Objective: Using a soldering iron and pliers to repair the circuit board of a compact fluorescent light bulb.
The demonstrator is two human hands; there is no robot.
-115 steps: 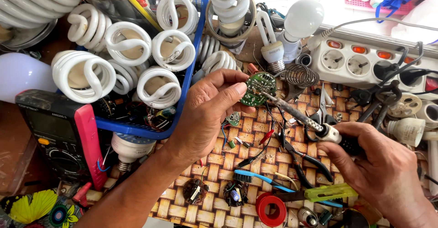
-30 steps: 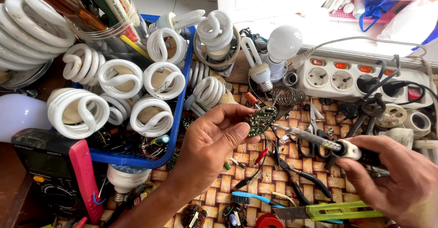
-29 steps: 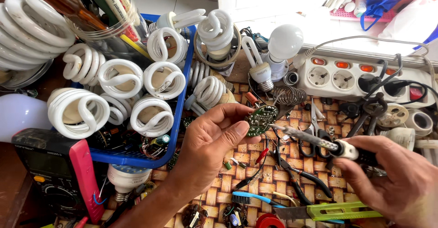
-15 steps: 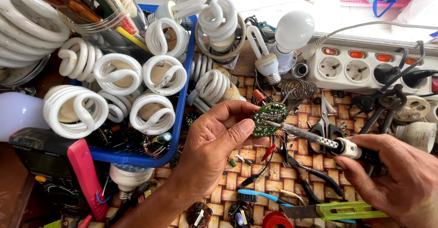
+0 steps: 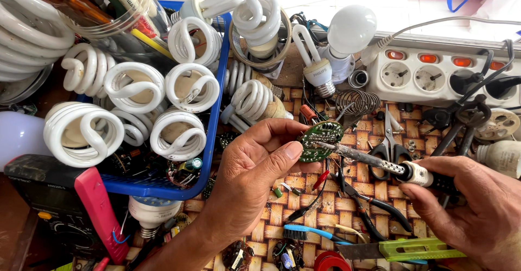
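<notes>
My left hand [image 5: 255, 173] pinches a small round green circuit board [image 5: 321, 139] between thumb and fingers, held above a woven mat. My right hand [image 5: 477, 208] grips the dark handle of a soldering iron [image 5: 374, 162]. The iron's metal tip rests against the face of the board. Both hands hover over the middle of the cluttered bench.
A blue tray [image 5: 163, 187] of white spiral lamps [image 5: 179, 135] sits at left, with a multimeter [image 5: 59, 206] in front of it. A white power strip [image 5: 434, 75] lies at back right. A round bulb [image 5: 351, 29], scissors [image 5: 389, 143], pliers [image 5: 374, 208] and a green utility knife [image 5: 418, 248] lie around.
The view has drifted slightly. Both hands keep their hold, and the iron's tip stays on the board, which sits a little higher against the mat than before.
</notes>
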